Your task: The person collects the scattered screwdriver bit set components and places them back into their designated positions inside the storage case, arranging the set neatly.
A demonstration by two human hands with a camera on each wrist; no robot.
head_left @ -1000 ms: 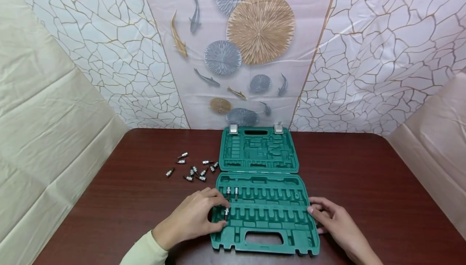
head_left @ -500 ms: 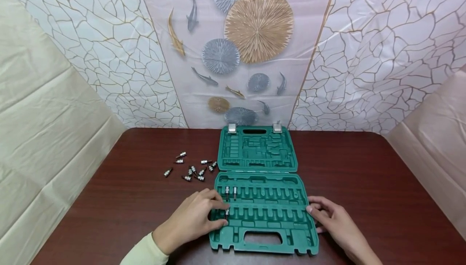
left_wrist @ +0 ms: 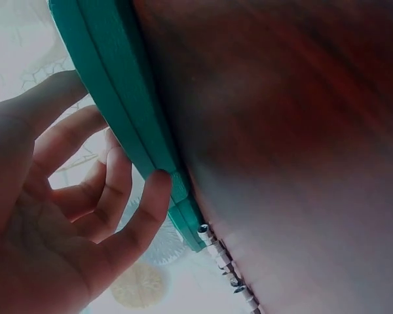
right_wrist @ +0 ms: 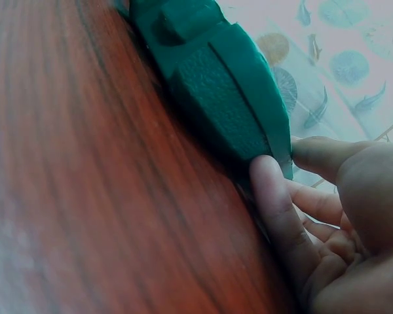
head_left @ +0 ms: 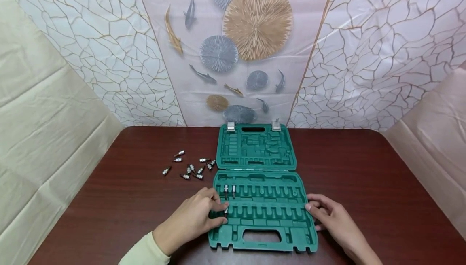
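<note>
The left hand (head_left: 194, 214) pinches a small bit (head_left: 226, 212) between the thumb and a finger. That bit is at the left end of the front row of slots (head_left: 263, 213) in the green case (head_left: 265, 222). The fingers hide part of it, so I cannot tell if it sits all the way down. The right hand (head_left: 336, 218) grips the right edge of the case, with its thumb at the rim.

My guess is that the step now is fitting this bit into its slot. The next move seems to call for a little push until the bit lies snug, then letting go, while the right hand keeps the case from sliding.

Just behind the left fingertips, two bits (head_left: 234, 191) lie side by side at the left end of the back row. The lid (head_left: 251, 164) is open at the back, with two shiny clips (head_left: 231, 126) on its far edge. Left of the case, loose bits (head_left: 191, 168) are spread on the brown bench (head_left: 349, 164). Farther back hangs a cloth (head_left: 302, 22) with fish and round shapes on it. I can't read any words or brand names anywhere.
</note>
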